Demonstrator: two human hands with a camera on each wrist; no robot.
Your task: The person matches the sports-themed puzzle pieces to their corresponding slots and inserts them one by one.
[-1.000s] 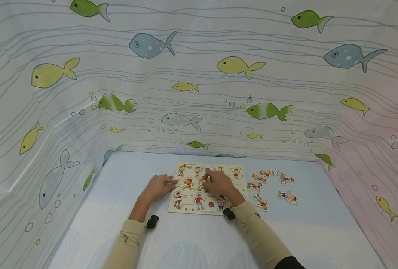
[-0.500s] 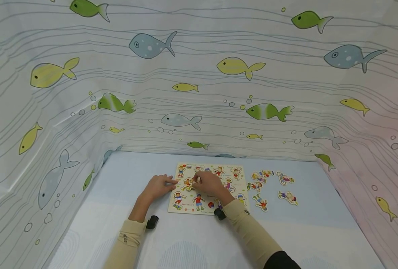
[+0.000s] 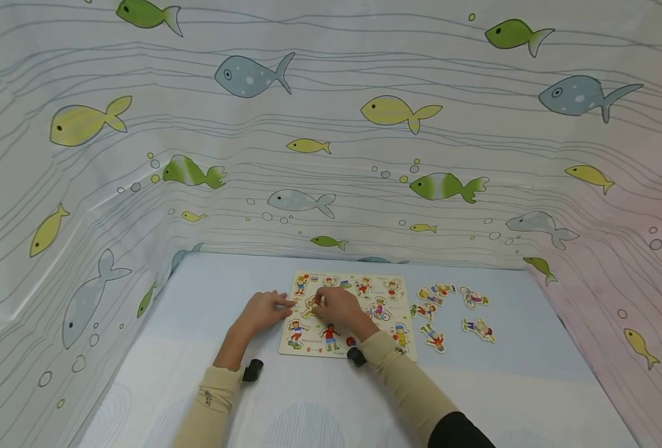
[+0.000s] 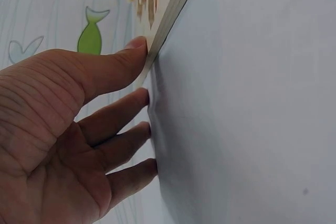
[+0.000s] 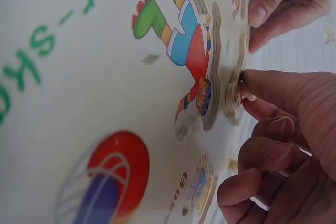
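Note:
A wooden puzzle board [image 3: 284, 347] with pictures of children at sport lies on the table. My right hand [image 3: 340, 309] is over its left half, thumb and forefinger pinching a small wooden puzzle piece [image 5: 232, 100]. In the right wrist view this piece sits right at the board's surface, close to the roller-skating figure [image 5: 195, 51]. My left hand [image 3: 265, 310] rests at the board's left edge. Its thumb [image 4: 118, 66] touches the board's side, while the other fingers reach down to the table, as the left wrist view shows.
Several loose puzzle pieces lie to the right of the board, among them a cyclist piece [image 3: 473, 297] and a piece in purple [image 3: 479, 330]. A fish-patterned cloth [image 3: 359, 224] stands behind and around the pale blue table [image 3: 538, 348].
My right hand has moved left across the board with the pinched puzzle piece, uncovering the cyclist picture and others on the right side. My left hand has stayed at the edge.

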